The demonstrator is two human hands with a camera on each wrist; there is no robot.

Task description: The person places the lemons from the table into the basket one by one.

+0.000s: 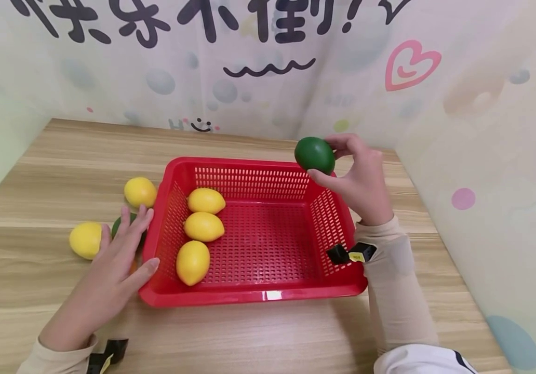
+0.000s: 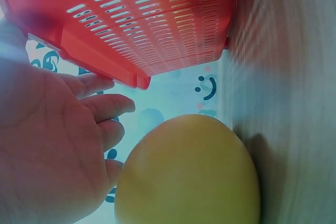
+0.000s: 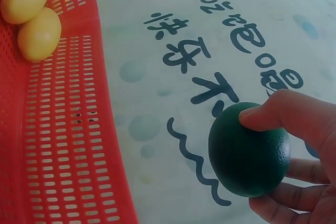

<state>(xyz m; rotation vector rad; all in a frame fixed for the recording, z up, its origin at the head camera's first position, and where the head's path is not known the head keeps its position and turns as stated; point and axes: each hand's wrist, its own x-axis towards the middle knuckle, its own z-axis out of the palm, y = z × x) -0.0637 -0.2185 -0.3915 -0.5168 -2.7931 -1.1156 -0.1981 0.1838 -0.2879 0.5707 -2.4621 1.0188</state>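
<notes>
My right hand (image 1: 361, 179) holds a dark green egg-shaped fruit (image 1: 315, 155) between thumb and fingers, up over the back right corner of the red basket (image 1: 253, 297). The right wrist view shows the thumb on one side of this smooth fruit and fingers beneath it. Inside the basket, three lemons (image 1: 204, 227) line the left side. My left hand (image 1: 120, 265) has its fingers extended at the basket's left rim. Partly hidden under it are another dark green fruit (image 1: 117, 227) and a bit of something orange (image 1: 133, 267). In the left wrist view a yellow fruit (image 2: 189, 174) is close to the palm.
Left of the basket, one yellow fruit (image 1: 140, 192) lies near its back left corner and another (image 1: 84, 240) beside my left fingers. The wooden table (image 1: 268, 337) meets a printed wall covering (image 1: 258, 104) at the back and right.
</notes>
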